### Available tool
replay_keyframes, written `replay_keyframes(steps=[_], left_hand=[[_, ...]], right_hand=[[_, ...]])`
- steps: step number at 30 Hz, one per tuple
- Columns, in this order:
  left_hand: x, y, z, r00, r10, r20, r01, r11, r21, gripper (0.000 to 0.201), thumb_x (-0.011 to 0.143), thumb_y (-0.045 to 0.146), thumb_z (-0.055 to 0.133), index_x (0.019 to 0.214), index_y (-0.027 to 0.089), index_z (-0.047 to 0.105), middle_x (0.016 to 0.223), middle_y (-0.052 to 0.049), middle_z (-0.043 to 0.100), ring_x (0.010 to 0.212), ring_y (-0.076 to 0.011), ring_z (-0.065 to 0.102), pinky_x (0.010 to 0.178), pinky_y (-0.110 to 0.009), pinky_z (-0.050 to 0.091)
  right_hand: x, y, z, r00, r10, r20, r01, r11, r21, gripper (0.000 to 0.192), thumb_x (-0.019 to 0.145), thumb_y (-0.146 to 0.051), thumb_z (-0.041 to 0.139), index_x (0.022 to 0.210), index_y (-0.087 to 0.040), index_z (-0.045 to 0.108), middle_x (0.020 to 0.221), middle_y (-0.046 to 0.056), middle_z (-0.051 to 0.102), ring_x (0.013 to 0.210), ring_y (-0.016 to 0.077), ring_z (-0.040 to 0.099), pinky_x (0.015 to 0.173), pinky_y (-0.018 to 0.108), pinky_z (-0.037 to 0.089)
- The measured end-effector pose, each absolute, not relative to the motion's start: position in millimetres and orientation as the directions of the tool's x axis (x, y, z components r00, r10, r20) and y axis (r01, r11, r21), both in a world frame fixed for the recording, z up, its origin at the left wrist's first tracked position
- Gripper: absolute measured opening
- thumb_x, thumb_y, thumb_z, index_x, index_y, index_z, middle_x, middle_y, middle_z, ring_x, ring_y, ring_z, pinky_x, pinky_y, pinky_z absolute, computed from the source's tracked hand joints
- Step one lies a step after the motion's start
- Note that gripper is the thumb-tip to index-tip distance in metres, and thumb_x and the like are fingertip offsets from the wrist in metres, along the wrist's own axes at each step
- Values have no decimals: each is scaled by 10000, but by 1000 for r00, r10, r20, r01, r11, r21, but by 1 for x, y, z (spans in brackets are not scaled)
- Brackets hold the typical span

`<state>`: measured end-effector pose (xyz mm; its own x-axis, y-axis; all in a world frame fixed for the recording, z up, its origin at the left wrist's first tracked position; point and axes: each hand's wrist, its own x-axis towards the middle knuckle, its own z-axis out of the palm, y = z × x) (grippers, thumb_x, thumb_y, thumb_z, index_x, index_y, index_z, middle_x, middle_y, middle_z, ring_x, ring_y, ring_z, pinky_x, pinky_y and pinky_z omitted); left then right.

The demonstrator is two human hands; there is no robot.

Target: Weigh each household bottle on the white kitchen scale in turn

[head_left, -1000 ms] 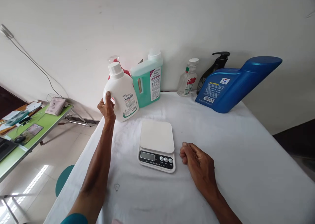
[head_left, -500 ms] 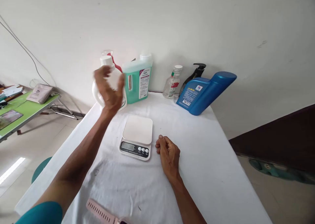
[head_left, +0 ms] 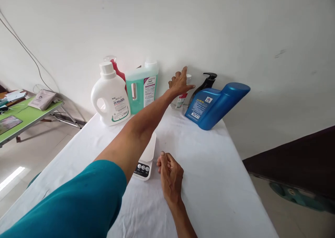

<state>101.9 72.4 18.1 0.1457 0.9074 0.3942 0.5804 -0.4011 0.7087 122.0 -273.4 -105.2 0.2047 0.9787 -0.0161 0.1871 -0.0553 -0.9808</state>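
Note:
My left hand stretches to the back of the table, fingers spread, in front of a clear bottle with a red-and-white label and white cap. It hides much of that bottle's upper part, and I cannot tell whether it touches it. Loosely curled, my right hand rests on the white cloth with nothing visible in it. Just left of it lies a white kitchen scale, partly covered by my left arm. To the right of the clear bottle stand a black pump bottle and a tilted-neck blue bottle.
A white detergent bottle, a green liquid jug and a red bottle stand at the back left, near the wall. White cloth covers the table. A green folding table is at far left.
My left hand has swung right, from beside the white detergent bottle to the clear bottle. Its arm now crosses over the scale. My right hand stays curled beside the scale.

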Motion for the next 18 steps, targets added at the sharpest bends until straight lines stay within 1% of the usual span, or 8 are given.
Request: replay_keyframes(steps=[2, 3, 5, 7, 9, 13, 16, 18], left_hand=[[106, 75, 9, 135, 918, 373, 583, -378, 719, 981, 838, 684, 828, 1619, 242, 432, 1627, -256, 477, 1517, -515, 453, 1218, -702, 333], [108, 75, 4, 128, 921, 367, 591, -368, 718, 934, 859, 656, 823, 1603, 237, 444, 1606, -258, 500, 1507, -497, 469, 1211, -692, 348], [110, 74, -3, 107, 927, 361, 613, -347, 710, 727, 915, 591, 794, 1500, 244, 537, 1540, -234, 567, 1485, -460, 499, 1202, -665, 371], [111, 71, -7, 73, 931, 357, 629, -321, 708, 508, 945, 528, 778, 1337, 239, 634, 1473, -208, 615, 1456, -435, 529, 1185, -625, 402], [111, 67, -8, 35, 933, 357, 614, -302, 729, 392, 961, 457, 774, 1249, 218, 659, 1438, -204, 633, 1421, -414, 564, 1154, -575, 439], [99, 53, -7, 8, 933, 359, 532, -308, 788, 294, 974, 359, 774, 1183, 201, 640, 1338, -187, 696, 1320, -385, 641, 1072, -508, 490], [78, 39, -6, 21, 904, 427, 495, -380, 781, 288, 946, 379, 823, 1075, 194, 643, 1130, -141, 735, 1195, -363, 690, 1013, -484, 505], [58, 24, -1, 38, 859, 511, 453, -471, 757, 316, 925, 436, 849, 988, 202, 645, 977, -90, 710, 1089, -311, 699, 982, -458, 509]], right_hand=[[122, -273, -108, 204, 979, -28, 180, -65, -982, 630, 989, -785, 492, 666, -246, 529, 648, 26, 613, 609, 172, 556, 606, 288, 466], [123, -273, -109, 201, 979, -34, 174, -70, -982, 626, 988, -784, 499, 670, -246, 529, 654, 26, 616, 615, 173, 558, 610, 288, 468], [123, -273, -109, 195, 980, -44, 164, -77, -983, 624, 989, -786, 492, 678, -246, 530, 663, 27, 620, 620, 175, 559, 612, 290, 469], [123, -273, -109, 192, 980, -49, 161, -80, -984, 626, 987, -791, 486, 682, -247, 532, 666, 28, 622, 627, 179, 567, 616, 294, 470], [122, -273, -109, 191, 980, -48, 166, -80, -983, 629, 986, -793, 485, 679, -247, 537, 660, 27, 617, 631, 181, 570, 624, 296, 468], [122, -272, -108, 189, 981, -48, 184, -83, -979, 638, 1005, -783, 444, 674, -245, 532, 654, 20, 607, 615, 170, 553, 626, 296, 454], [123, -272, -107, 180, 982, -49, 190, -83, -978, 620, 1011, -759, 454, 680, -241, 534, 661, 16, 610, 613, 163, 548, 623, 292, 446], [123, -272, -106, 179, 983, -44, 193, -79, -978, 608, 1011, -742, 473, 680, -237, 543, 668, 14, 616, 614, 159, 551, 621, 288, 443]])
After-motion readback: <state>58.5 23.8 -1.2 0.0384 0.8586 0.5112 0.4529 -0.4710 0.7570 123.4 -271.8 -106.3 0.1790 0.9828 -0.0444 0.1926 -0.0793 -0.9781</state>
